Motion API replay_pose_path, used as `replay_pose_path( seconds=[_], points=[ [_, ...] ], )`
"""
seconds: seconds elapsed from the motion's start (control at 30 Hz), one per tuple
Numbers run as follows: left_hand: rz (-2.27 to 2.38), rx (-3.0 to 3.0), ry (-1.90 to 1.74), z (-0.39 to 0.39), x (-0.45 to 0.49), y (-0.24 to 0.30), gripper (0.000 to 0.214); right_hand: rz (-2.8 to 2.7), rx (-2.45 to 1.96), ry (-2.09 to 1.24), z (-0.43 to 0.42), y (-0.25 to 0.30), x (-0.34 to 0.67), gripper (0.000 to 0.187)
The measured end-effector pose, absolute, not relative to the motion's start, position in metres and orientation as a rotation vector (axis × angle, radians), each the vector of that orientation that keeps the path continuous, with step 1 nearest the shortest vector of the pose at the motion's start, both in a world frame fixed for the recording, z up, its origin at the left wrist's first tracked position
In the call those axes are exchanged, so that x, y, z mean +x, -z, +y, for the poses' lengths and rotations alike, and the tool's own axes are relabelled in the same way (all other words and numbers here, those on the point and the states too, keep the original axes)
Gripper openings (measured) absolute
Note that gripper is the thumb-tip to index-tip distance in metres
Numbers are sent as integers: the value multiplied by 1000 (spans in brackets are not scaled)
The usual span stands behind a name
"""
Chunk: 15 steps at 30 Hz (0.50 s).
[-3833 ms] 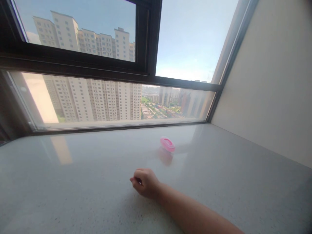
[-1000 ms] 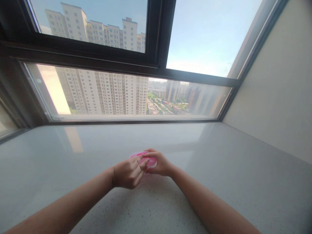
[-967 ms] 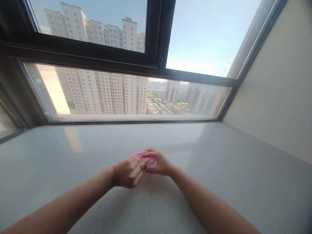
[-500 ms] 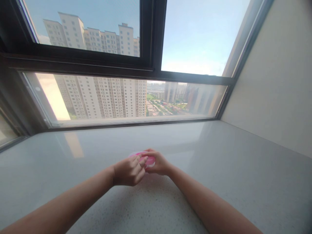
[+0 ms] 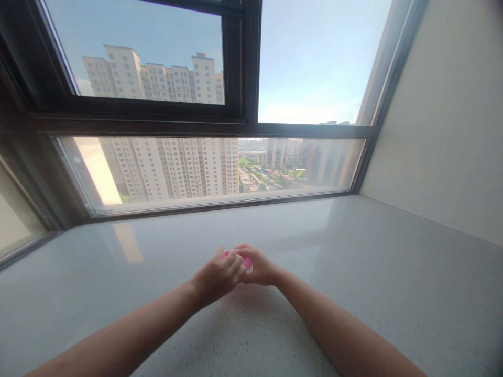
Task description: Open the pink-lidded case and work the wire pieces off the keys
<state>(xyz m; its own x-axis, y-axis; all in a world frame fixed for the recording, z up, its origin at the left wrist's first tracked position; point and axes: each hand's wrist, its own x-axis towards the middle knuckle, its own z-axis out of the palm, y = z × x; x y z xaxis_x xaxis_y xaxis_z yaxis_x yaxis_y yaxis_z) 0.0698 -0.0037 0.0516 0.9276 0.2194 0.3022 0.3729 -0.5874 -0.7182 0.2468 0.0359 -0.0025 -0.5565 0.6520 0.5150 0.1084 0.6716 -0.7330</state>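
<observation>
– Pale speckled window sill (image 5: 377, 277) fills my lower frame, dark window frame (image 5: 251, 63) upper left, tower blocks (image 5: 184, 167) outside, plain wall (image 5: 444, 115) at right. Where do you have the pink item (image 5: 248, 263)?

– Just below frame centre, white edge showing. I read it as held close over the sill; can't tell from my end whether it touches.

– Grip?

– Both on it, together. Left hand (image 5: 220, 273) enters from lower left, fingers curled over the near side. Right hand (image 5: 260, 267) wraps the right end. Can't see every fingertip.

– Step?

– Looks like two-handed handling: right bracing, left gripping or working the top. My call: next move needs right steady, left light, or it twists.

– Orientation?

– Visible pink slopes gently, upper left to lower right. I'd take that as the long axis. Low confidence: left fingers cover the middle. Face probably points up, partly toward camera.
</observation>
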Motion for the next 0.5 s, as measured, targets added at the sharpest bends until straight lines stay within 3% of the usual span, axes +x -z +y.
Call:
replay_pose_path(
  seconds=[0.37, 0.5],
  points=[
    [-376, -2240, 143, 7, 60, -49, 17, -2109, -590, -848, 43, 0, 256, 86],
    [-335, -2283, 125, 8, 62, -58, 16, -2061, -626, -890, 39, -4, 265, 81]
  ],
)
